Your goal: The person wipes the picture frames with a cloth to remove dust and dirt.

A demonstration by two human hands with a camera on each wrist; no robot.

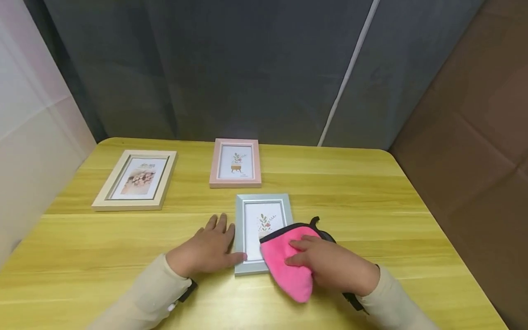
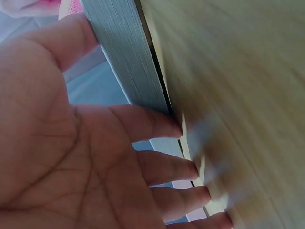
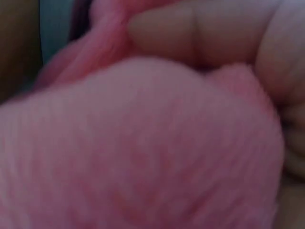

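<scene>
A blue-grey picture frame (image 1: 255, 215) with a plant print lies flat near the middle of the table. At its left side, my left hand (image 1: 208, 250) rests with fingers spread, the thumb touching the front-left border. The left wrist view shows the fingers (image 2: 157, 167) extended along the frame's side edge (image 2: 128, 52). My right hand (image 1: 334, 263) grips a pink plush cloth (image 1: 284, 270) with black trim, which covers the frame's lower right part. In the right wrist view, the bunched cloth (image 3: 143, 143) fills most of the picture and a finger (image 3: 190, 33) presses into it.
Behind lies a pink picture frame (image 1: 235, 182) with a potted-plant print. A cream picture frame (image 1: 132, 205) lies at the left of the yellow wood-grain table (image 1: 371, 197). A dark grey curtain (image 1: 247, 68) hangs behind the table, and a brown sheet (image 1: 470, 137) at the right.
</scene>
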